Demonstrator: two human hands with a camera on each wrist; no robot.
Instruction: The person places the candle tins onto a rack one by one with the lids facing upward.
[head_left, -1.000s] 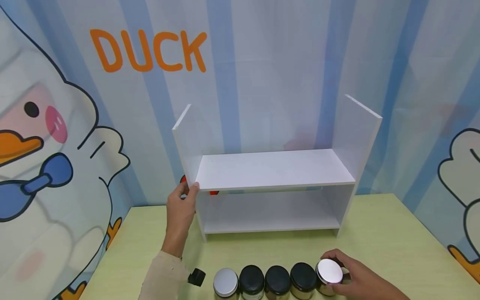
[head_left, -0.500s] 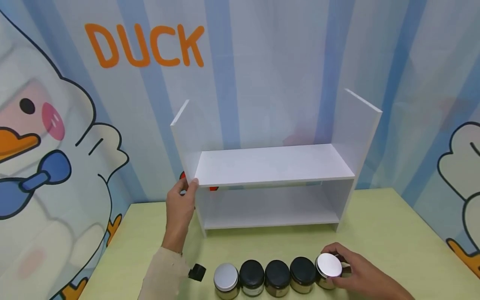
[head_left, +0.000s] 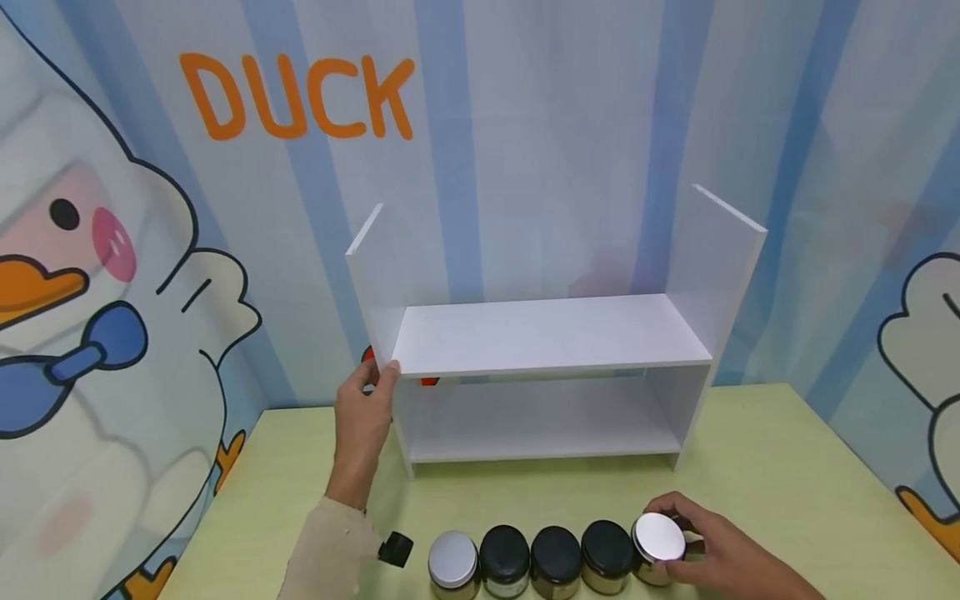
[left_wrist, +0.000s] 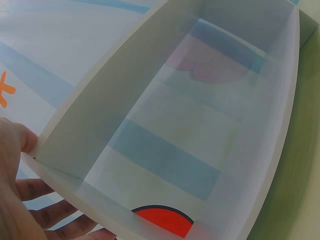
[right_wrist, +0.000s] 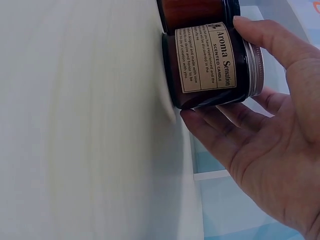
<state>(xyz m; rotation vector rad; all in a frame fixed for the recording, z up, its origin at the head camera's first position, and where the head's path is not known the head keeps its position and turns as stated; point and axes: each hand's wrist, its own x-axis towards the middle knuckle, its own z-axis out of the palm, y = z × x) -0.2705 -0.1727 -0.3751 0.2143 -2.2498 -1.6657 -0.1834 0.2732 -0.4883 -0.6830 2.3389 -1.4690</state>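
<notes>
My left hand grips the left side panel of a white two-tier shelf, thumb at the front edge by the upper board. In the left wrist view, its fingers lie along the panel's outer face. My right hand holds a scented candle jar of dark glass with a silver lid and a printed paper label. The jar stands at the right end of a row on the table. Beside it are several black-lidded jars, and a silver-lidded jar ends the row at the left.
The shelf stands on a pale green table, behind the jar row. Behind the table hangs a striped blue curtain with a duck print. A small black block shows at the left sleeve.
</notes>
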